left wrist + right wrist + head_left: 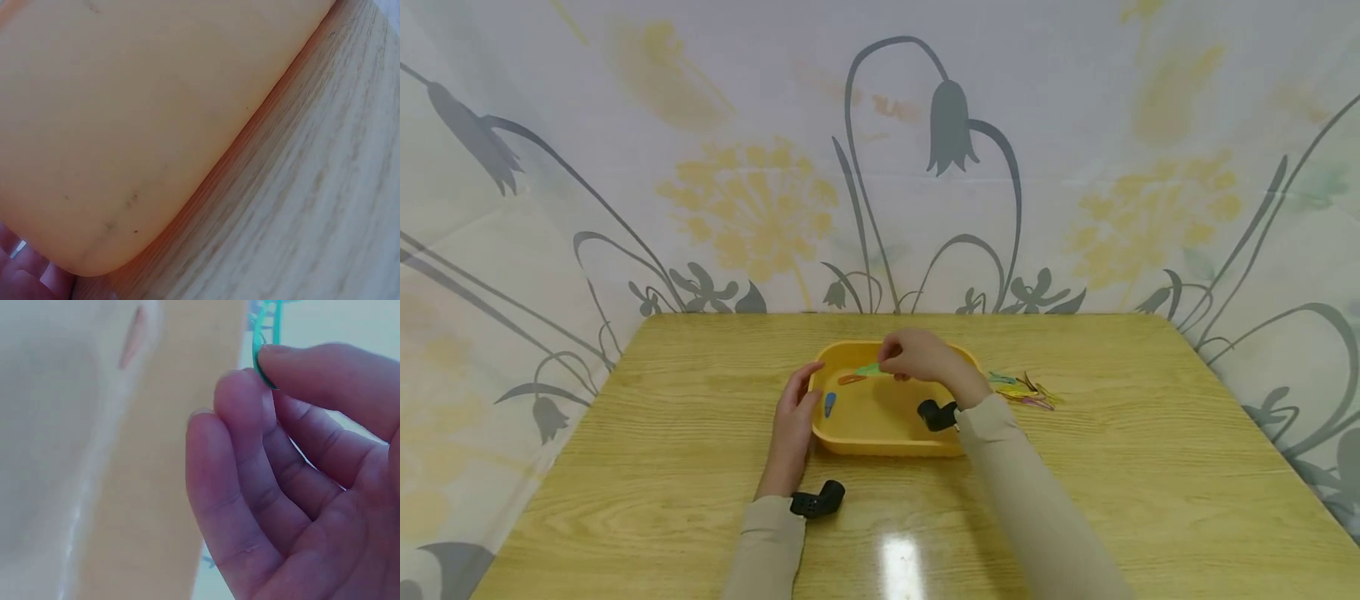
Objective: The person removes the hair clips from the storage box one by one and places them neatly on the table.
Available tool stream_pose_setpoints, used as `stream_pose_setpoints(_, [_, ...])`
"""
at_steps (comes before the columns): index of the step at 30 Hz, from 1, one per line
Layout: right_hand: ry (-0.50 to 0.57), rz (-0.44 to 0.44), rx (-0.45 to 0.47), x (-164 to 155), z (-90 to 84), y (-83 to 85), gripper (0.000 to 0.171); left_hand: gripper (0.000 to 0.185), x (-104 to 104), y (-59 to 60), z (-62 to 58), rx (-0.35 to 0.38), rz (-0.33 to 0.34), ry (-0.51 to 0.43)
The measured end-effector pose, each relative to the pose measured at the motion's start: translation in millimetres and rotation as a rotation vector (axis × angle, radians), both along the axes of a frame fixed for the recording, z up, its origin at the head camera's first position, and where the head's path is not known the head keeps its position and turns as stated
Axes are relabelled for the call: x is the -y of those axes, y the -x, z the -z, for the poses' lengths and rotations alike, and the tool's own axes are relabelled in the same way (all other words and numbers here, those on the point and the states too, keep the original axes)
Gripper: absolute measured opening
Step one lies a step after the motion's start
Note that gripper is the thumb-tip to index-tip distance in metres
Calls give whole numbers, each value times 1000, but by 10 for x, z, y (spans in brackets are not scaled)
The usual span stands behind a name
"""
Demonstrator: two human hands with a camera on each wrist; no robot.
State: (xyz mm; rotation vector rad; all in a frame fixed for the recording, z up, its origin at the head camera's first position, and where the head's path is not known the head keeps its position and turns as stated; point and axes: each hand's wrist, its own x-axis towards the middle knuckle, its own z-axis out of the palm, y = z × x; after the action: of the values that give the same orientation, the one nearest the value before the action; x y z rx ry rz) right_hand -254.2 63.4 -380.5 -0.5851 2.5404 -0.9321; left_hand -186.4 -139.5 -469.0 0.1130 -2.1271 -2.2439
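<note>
A yellow plastic tray (880, 448) stands on the table. My left hand (792, 417) holds its left side, with thumb and fingertips at the rim; in the left wrist view the tray's outer wall (125, 125) hides most of that hand. Over the tray's far part my right hand (925, 360) pinches a green hair clip (257, 353) between thumb and fingertips. Inside the tray lie an orange hair clip (852, 379) and, near the left wall, a blue hair clip (830, 404).
Just right of the tray, several hair clips (1022, 392) in yellow, green, purple and dark colours lie in a loose pile on the wooden table (662, 433). Behind the table's far edge hangs a flower-patterned cloth (880, 208).
</note>
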Motion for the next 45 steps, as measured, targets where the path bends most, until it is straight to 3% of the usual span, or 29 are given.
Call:
stream_pose_setpoints(7, [90, 34, -18, -83, -62, -125, 12, 34, -5, 0, -6, 3, -13, 21])
stream_pose_setpoints(16, [91, 70, -69, -173, -88, -289, 12, 35, -4, -4, 12, -20, -7, 26])
stream_pose_setpoints(24, [39, 89, -132, -275, -112, -411, 18, 34, -3, -19, 16, 33, 6, 1])
stream_pose_setpoints(36, [65, 164, -185, -401, -68, -560, 12, 35, 1, -8, -2, 16, 2, 0])
stream_pose_setpoints(45, [130, 185, -194, -456, -127, -607, 10, 35, -1, -13, -1, 11, 5, 8])
